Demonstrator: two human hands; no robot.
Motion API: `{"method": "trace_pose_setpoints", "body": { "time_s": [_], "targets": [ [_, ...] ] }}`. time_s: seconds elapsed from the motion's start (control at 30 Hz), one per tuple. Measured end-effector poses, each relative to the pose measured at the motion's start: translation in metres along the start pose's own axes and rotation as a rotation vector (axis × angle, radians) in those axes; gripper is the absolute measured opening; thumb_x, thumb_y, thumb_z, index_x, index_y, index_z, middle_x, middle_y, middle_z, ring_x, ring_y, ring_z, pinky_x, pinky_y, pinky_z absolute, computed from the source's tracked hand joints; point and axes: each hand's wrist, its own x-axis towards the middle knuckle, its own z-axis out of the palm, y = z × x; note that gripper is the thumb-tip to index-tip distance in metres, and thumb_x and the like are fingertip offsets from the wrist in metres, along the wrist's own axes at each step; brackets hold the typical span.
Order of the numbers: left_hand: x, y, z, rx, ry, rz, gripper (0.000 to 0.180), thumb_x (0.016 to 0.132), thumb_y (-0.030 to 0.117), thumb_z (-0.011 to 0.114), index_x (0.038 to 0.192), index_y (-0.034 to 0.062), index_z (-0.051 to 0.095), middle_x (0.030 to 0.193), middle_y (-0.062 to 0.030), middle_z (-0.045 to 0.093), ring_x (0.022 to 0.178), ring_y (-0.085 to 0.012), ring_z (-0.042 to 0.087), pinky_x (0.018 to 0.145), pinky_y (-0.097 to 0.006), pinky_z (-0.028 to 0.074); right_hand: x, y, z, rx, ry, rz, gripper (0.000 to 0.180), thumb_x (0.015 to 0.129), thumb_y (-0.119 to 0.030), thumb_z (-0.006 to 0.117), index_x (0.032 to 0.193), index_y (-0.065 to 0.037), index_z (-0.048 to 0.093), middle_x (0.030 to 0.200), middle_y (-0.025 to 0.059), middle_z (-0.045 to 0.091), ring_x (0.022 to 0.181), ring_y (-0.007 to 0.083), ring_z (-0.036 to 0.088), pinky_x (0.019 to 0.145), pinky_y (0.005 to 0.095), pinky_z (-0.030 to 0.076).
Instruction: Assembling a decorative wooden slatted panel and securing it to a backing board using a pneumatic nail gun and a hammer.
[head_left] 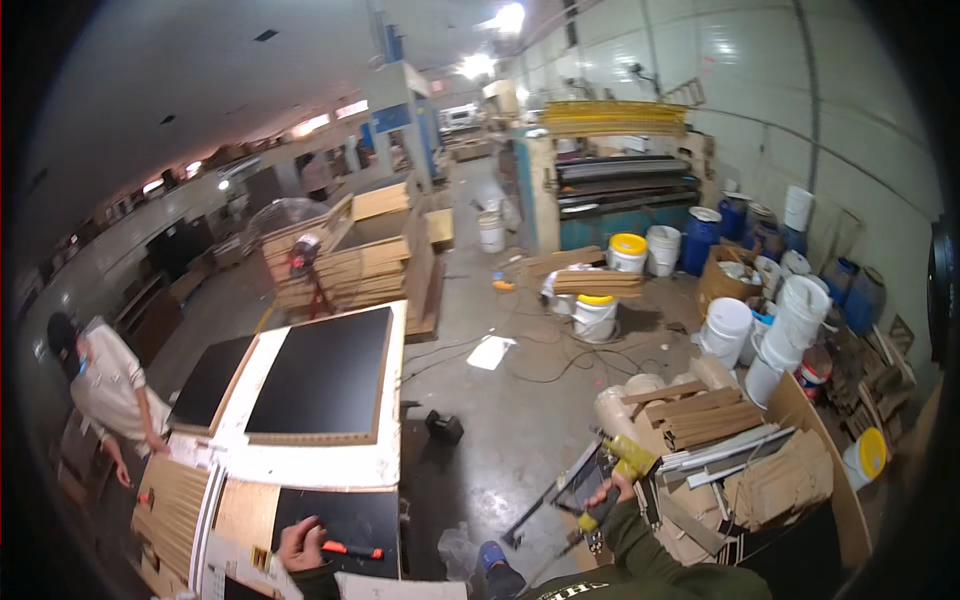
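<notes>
- Our right hand [614, 488] is closed round a yellow nail gun [632, 456], held out beyond the right edge of the table [335, 466].
- Our left hand [298, 546] is near the table's near right corner, fingers curled beside an orange-and-black tool [352, 550]; we cannot tell whether it grips anything.
- By the right edge, a large black panel [322, 375] already has wooden edging [312, 438] on its near side.
- We see none on the nearer dark sheet [345, 508]; what remains, we cannot tell.
</notes>
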Motion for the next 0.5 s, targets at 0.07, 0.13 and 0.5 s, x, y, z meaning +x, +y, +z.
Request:
{"method": "trace_pose_setpoints", "body": {
  "time_s": [0.07, 0.13, 0.5],
  "targets": [
    [-0.015, 0.045, 0.04, -0.249, 0.006, -0.107, 0.015, 0.078, 0.003, 0.059, 0.091, -0.0044, 0.06, 0.078, -0.0107, 0.061, 0.064, -0.0148, 0.058, 0.059, -0.026, 0.05, -0.018, 0.024, -0.019, 0.123, -0.103, 0.172, 0.034, 0.081, -0.043, 0.048, 0.067, -0.011, 0.05, 0.055, 0.0065, 0.05, 0.055, 0.0268, 0.052, 0.061, 0.0461, 0.045],
    [-0.032, 0.08, 0.067, -0.436, 0.061, -0.226, 0.009, 0.08, 0.004, 0.062, 0.085, -0.0031, 0.062, 0.069, -0.0088, 0.061, 0.051, -0.0078, 0.048, 0.047, -0.019, 0.039, -0.036, 0.041, -0.015, 0.225, -0.316, 0.291, 0.037, 0.081, -0.046, 0.046, 0.069, -0.012, 0.052, 0.057, 0.0051, 0.051, 0.06, 0.0256, 0.052, 0.071, 0.0467, 0.043],
    [-0.107, 0.112, 0.022, -0.59, 0.073, -0.554, 0.036, 0.085, 0.01, 0.055, 0.118, -0.002, 0.049, 0.092, -0.0159, 0.063, 0.074, -0.0204, 0.064, 0.062, -0.029, 0.054, -0.087, 0.11, 0.086, 0.473, -0.781, 0.935, 0.033, 0.081, -0.036, 0.047, 0.078, -0.004, 0.056, 0.072, 0.0047, 0.053, 0.068, 0.0195, 0.052, 0.068, 0.0353, 0.042]
  ]
}}
